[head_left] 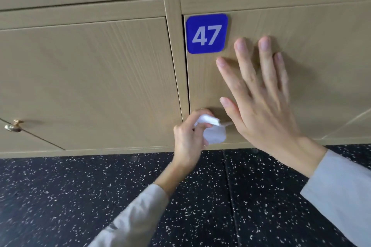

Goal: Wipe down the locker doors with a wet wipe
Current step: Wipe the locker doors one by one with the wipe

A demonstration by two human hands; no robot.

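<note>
Nearest me, my right hand (259, 106) lies flat, fingers spread straight, against the beige wood-grain locker door (311, 62) bearing the blue square "47" plate (206, 33). My left hand (188, 138) grips the crumpled white wet wipe (213, 131) low on that door's left edge, above the black speckled floor (100, 186).

Locker door (301, 46) matt wood-grain; knob (13, 125) shiny brass-coloured metal; floor (80, 196) speckled.
</note>
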